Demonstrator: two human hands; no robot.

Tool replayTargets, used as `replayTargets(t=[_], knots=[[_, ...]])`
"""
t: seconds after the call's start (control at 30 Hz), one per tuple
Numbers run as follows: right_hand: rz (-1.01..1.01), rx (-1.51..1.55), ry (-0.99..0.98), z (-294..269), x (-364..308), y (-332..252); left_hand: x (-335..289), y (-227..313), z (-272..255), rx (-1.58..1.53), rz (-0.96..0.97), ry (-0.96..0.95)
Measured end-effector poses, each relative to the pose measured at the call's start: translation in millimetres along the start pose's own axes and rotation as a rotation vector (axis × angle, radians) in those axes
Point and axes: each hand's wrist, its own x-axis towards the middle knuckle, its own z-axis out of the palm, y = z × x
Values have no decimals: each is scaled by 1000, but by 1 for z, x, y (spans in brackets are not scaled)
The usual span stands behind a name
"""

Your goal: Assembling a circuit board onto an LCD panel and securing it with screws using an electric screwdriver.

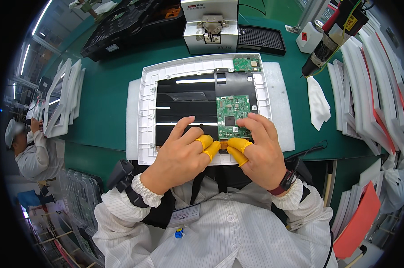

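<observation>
A white plastic frame [147, 107] lies face down on a foam sheet [282, 102], with a dark glossy panel [179, 114] inside it. On the panel's right part sits a green circuit board [233, 106]. At the board's near edge, my left hand [182, 154] and my right hand [263, 154] meet over a short orange flat cable [224, 145]. Yellow finger cots cover the thumb and a finger of each hand, and these tips pinch at the cable from both sides. My right index finger is bent above the board. The fingertips partly hide the cable's ends.
A smaller green board [246, 64] is in the frame's far right corner. Behind stand a white dispenser machine [211, 31], a black mesh tray [262, 39] and a black crate [121, 33]. An electric screwdriver [320, 56] hangs at right, near a white cloth [318, 102] and stacked foam-lined panels [367, 89].
</observation>
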Motion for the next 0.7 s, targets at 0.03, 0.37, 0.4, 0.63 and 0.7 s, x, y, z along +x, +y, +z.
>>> replayTargets(t=[0.03,0.37,0.4,0.63,0.7], knots=[[1,0,-3,0,0,1,0,0,0,0,-1,0],[0,8,9,1,1,0,0,-1,0,-16,-4,-3],[-2,8,8,1,1,0,1,-2,0,-23,-5,-8],[-8,-9,19,1,1,-1,1,-2,0,-15,-9,-45],[-12,-19,26,1,1,-2,1,-2,0,-25,8,-26]])
